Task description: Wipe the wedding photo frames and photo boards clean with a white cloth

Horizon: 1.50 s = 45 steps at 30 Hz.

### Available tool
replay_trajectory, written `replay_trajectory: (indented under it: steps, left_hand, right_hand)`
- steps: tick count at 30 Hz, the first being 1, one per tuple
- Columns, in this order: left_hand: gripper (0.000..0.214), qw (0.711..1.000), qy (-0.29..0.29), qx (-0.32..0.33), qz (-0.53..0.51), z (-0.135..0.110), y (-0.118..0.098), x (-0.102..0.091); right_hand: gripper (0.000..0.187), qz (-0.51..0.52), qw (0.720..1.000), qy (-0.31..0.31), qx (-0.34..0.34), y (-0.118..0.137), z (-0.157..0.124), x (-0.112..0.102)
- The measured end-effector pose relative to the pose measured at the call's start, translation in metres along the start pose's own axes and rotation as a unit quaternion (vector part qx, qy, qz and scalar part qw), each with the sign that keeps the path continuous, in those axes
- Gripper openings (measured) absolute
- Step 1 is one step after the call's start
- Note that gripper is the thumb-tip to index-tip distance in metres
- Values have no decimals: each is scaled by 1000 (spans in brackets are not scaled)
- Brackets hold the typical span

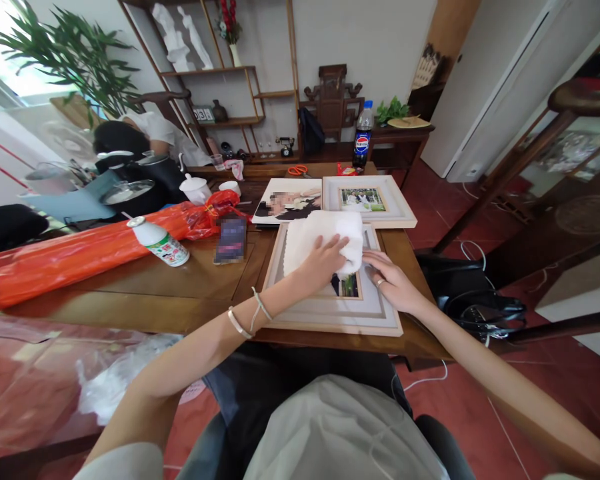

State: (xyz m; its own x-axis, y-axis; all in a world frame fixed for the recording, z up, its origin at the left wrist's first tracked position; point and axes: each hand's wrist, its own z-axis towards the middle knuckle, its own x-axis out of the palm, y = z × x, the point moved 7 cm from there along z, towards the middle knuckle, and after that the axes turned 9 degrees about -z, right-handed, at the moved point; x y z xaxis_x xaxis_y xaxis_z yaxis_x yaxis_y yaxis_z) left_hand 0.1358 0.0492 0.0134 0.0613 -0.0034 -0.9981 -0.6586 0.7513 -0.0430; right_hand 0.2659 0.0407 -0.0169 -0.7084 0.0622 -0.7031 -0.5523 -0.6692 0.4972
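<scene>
A large framed photo (330,313) lies flat on the wooden table (195,293) right in front of me. A white cloth (315,237) is spread over its upper half. My left hand (325,260) presses on the cloth with fingers curled into its folds. My right hand (390,280) rests flat on the frame's right side, fingers stretched toward the cloth's edge, a ring on one finger. Bracelets sit on my left wrist.
A second framed photo (367,200) and an unframed print (287,200) lie farther back. A phone (230,240), a white bottle (157,241) and a long orange plastic bag (80,250) lie to the left. A cola bottle (363,137), pots and a person's head are at the back.
</scene>
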Motion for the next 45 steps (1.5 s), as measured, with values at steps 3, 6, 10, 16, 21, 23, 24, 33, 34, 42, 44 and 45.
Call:
replay_trajectory:
  steps: [3, 6, 10, 16, 21, 23, 24, 33, 34, 42, 44, 45]
  left_hand:
    - [37, 999, 28, -27, 12, -22, -23, -4]
    - [26, 998, 59, -19, 26, -53, -63, -4]
    - [26, 998, 26, 48, 41, -83, -111, -6]
    - [28, 1000, 9, -14, 10, -66, -76, 1]
    - [32, 989, -30, -141, 23, -34, 4, 7]
    - [33, 985, -66, -160, 28, -23, 26, 6]
    - [34, 985, -76, -154, 30, -18, 33, 5]
    - [29, 995, 86, 36, -30, -51, -42, -15]
    - [28, 991, 99, 74, -45, -62, -61, -20]
    - [23, 998, 12, 58, -23, -95, -100, -12]
    - [26, 1000, -1, 1, -7, -85, -77, -6]
    - [28, 999, -5, -37, 4, -79, -61, -4]
  right_hand:
    - [56, 7, 1000, -2, 6, 1, 0, 0]
    - [58, 8, 1000, -3, 24, 2, 1, -1]
    - [67, 12, 999, 10, 28, 5, 2, -1]
    - [57, 6, 999, 5, 32, 1, 1, -1]
    - [55, 6, 1000, 9, 21, 0, 0, 1]
    - [51, 7, 1000, 9, 23, 1, 1, 1]
    - [49, 6, 1000, 8, 29, 1, 1, 1]
    - [45, 1, 997, 11, 71, -2, 0, 0]
    - [45, -1, 997, 13, 70, -2, 0, 0]
    - [48, -11, 998, 26, 61, 0, 1, -1]
    - [50, -11, 998, 26, 57, -1, 0, 0]
    - [52, -10, 998, 26, 53, -1, 0, 1]
